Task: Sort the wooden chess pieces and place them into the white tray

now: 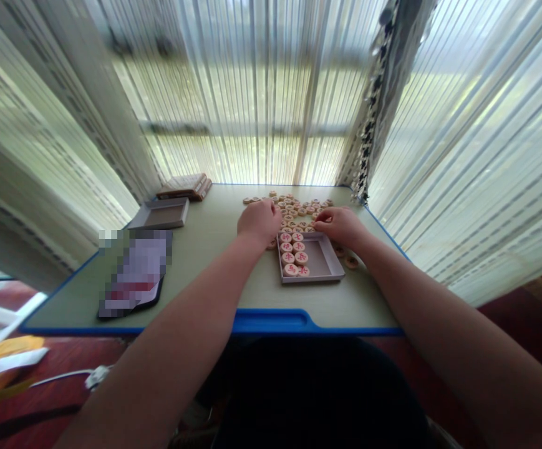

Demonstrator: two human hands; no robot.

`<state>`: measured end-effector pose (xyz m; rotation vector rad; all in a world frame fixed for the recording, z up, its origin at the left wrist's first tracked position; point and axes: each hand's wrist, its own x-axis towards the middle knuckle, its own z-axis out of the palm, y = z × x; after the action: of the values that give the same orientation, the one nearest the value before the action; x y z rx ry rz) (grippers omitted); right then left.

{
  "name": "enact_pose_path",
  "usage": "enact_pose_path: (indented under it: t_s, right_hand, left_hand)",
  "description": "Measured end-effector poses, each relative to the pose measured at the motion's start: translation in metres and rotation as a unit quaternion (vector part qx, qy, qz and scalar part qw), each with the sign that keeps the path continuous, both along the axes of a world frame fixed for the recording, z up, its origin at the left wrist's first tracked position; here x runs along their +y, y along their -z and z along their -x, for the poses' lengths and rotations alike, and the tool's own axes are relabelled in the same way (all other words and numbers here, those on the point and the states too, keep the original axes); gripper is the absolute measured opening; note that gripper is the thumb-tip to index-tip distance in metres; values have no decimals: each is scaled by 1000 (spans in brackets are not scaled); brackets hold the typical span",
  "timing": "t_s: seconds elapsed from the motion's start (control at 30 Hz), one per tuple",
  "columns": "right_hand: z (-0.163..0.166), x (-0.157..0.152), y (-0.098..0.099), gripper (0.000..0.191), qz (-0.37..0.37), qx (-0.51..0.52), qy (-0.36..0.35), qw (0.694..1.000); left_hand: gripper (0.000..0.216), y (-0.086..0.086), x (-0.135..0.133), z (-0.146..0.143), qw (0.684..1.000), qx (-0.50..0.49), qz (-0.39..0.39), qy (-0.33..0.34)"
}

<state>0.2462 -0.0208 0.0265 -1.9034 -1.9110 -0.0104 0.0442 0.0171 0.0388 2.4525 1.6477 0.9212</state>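
Note:
A shallow white box (336, 264) stands on the table, with two columns of round wooden Chinese chess pieces (301, 258) lying in its left part, red characters up. Behind it spreads a loose heap of more such pieces (289, 201). My left hand (260, 221) is closed at the heap's left edge, beyond the box's back left corner; its curled fingers hide whatever they hold. Over the heap's right side, my right hand (340, 226) has thumb and fingertips pinched together among the pieces, behind the box's back edge. Whether a piece is between them cannot be made out.
A second shallow box (162, 214) lies at the table's left side, before a stack of flat boxes or books (185, 186). Nearer is a phone (137, 271), blurred out. A few loose pieces (351, 262) lie right of the white box. The table has a blue rim (271, 320); curtains (252, 93) hang behind.

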Motion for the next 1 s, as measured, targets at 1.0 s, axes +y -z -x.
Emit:
enact_pose_path:
  t_s: [1.0]
  right_hand:
    - [5,-20,-21,30,60,162,-147,974]
  left_hand:
    - [21,-13,0,20,930,-58,345,115]
